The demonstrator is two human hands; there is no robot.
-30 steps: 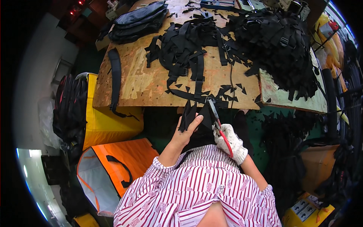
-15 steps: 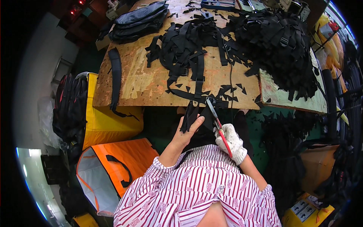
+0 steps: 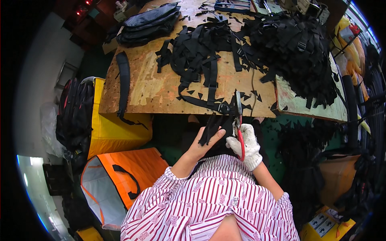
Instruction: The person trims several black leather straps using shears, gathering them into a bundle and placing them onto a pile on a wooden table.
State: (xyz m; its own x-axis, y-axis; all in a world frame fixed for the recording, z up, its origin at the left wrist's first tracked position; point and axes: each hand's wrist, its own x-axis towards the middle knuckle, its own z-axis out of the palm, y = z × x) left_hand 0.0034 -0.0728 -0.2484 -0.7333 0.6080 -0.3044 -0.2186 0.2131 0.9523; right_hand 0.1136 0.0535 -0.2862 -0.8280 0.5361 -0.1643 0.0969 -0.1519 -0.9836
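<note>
My bare left hand [image 3: 204, 142] is closed on a bunch of black webbing straps [image 3: 210, 129], whose cut ends hang over the fingers. In a white knitted glove, my right hand [image 3: 248, 146] grips red-handled scissors [image 3: 239, 105]. Their metal blades point away from me, up over the table's front edge, beside the straps. One strap runs from the bunch to a black buckle [image 3: 223, 108] at that edge. Small dark triangular offcuts [image 3: 243, 95] lie scattered around it.
Ahead stands a worn wooden table [image 3: 148, 94] with a tangled strap heap [image 3: 197, 46] and a larger pile [image 3: 297, 52] at right. A padded shoulder strap [image 3: 123, 80] lies at left, near folded black bags [image 3: 150, 22]. Orange [image 3: 116, 170] and yellow [image 3: 116, 134] bags stand below left.
The scissors have swung from leaning left to nearly upright, and my right hand has turned with them. My left hand has shifted slightly right and down with the straps.
</note>
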